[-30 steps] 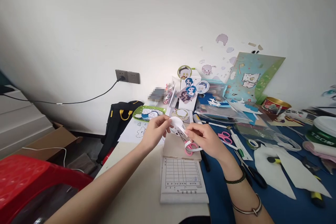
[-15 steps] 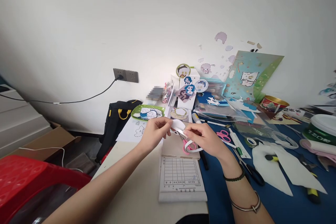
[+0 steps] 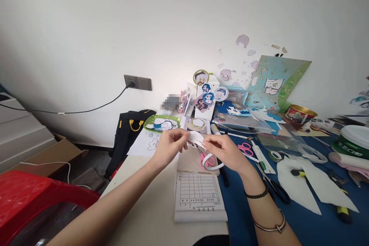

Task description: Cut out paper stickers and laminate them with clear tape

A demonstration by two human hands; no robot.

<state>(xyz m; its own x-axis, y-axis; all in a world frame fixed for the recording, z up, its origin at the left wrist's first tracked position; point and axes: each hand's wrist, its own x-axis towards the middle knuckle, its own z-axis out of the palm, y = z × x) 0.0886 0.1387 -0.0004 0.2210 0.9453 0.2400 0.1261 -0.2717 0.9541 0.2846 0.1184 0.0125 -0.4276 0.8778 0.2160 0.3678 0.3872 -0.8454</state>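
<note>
1. I see my left hand [image 3: 168, 147] raised above the near edge of the table [image 3: 150, 215], its fingers [image 3: 181, 135] pinched on the left edge of a small white paper cutout [image 3: 196, 137].
2. My right hand [image 3: 226, 153] meets it from the other side; its fingers [image 3: 208, 144] are closed on the right part of the same cutout, so the paper sits in the air between both hands, just above a brown-backed pad.
3. A narrow white paper strip [image 3: 213, 165] curls down from the cutout below my right hand, hanging over pink scissors [image 3: 206, 159] that lie on the pad. Whether the strip touches them I cannot tell.
4. Directly below the hands lies a ruled form pad [image 3: 199, 196], at the seam between the pale table top and a blue mat [image 3: 302, 223].
5. A second pair of pink scissors [image 3: 245, 148] rests on the blue mat just right of my right hand, beside a white-and-green pen [image 3: 261, 158].
6. Farther right sit white paper offcuts [image 3: 300, 188] and a roll of green tape [image 3: 276, 156].
7. On my right forearm I wear a dark braided band [image 3: 256, 195] and a metal bangle [image 3: 272, 227].
8. Behind the hands, sticker sheets [image 3: 163, 123] and a white box covered in stickers [image 3: 206, 100] stand near the wall.
</note>
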